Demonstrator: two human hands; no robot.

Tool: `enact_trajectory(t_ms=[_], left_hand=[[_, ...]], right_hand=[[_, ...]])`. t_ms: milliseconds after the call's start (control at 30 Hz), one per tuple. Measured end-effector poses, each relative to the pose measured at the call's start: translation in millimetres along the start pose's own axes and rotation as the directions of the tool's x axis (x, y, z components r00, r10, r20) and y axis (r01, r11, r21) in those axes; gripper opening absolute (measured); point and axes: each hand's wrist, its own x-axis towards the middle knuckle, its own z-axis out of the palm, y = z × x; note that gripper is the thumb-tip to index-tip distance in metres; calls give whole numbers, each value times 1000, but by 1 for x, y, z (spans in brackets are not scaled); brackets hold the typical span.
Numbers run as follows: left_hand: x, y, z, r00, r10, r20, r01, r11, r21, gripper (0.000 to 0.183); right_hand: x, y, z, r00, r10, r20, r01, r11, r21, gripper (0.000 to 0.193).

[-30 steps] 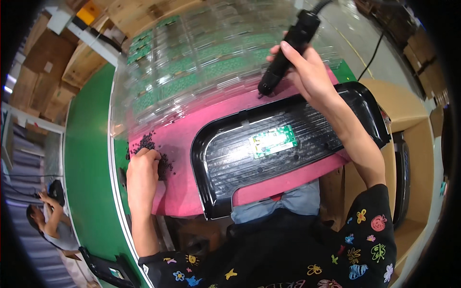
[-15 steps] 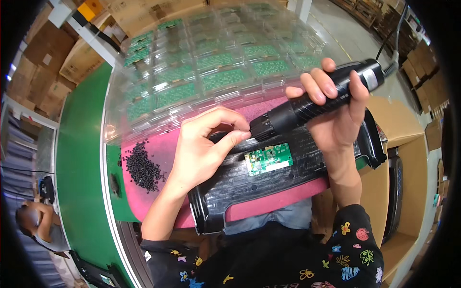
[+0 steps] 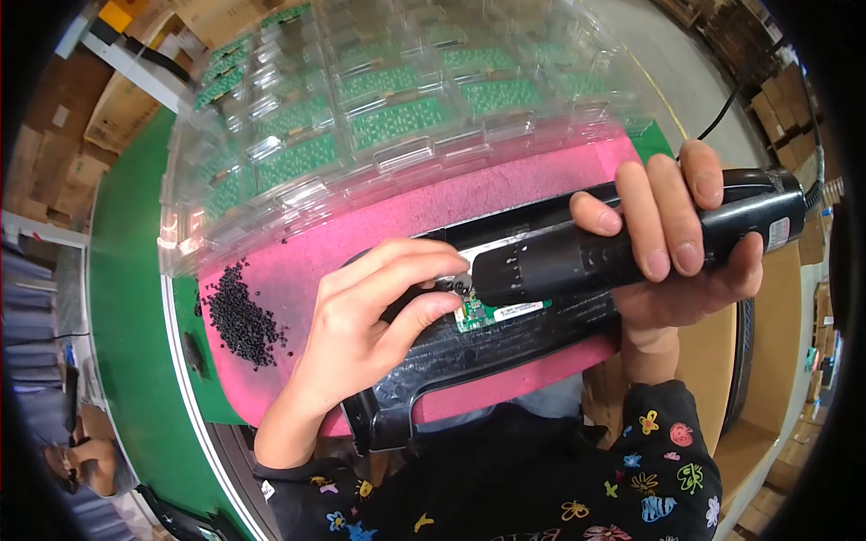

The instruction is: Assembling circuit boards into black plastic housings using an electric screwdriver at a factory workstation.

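My right hand point(image 3: 663, 221) clamps a black cylindrical power driver point(image 3: 550, 268), nose toward nine o'clock; my left hand point(image 3: 365, 316) pinches small dark pieces point(image 3: 458, 287); steady alignment advised.

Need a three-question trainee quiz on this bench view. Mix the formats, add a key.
1. Which hand grips the black power driver?
2. True or false: the heap of small black pieces sits inside the black housing.
3. The left hand is nearest which part of the driver? A) cord end B) middle C) front end

Key:
1. The right hand.
2. False; the heap lies on the pink mat.
3. C
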Motion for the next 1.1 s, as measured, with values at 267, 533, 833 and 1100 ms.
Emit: enact_trajectory(t_ms=[267,533,833,1100], left_hand=[[2,-8,0,986,40,159,-36,999,-29,21],[2,-5,8,992,95,85,-112,966,232,20],[-1,-5,10,991,-135,-18,136,974,183,7],[2,-7,10,984,-33,173,21,997,73,17]], right_hand=[[-5,-8,-5,975,159,156,-145,985,-97,35],[-7,-13,-5,968,209,142,-186,969,-162,38],[-3,-18,-13,980,111,166,-79,979,-190,32],[-6,-20,-7,984,100,149,-69,977,-200,30]])
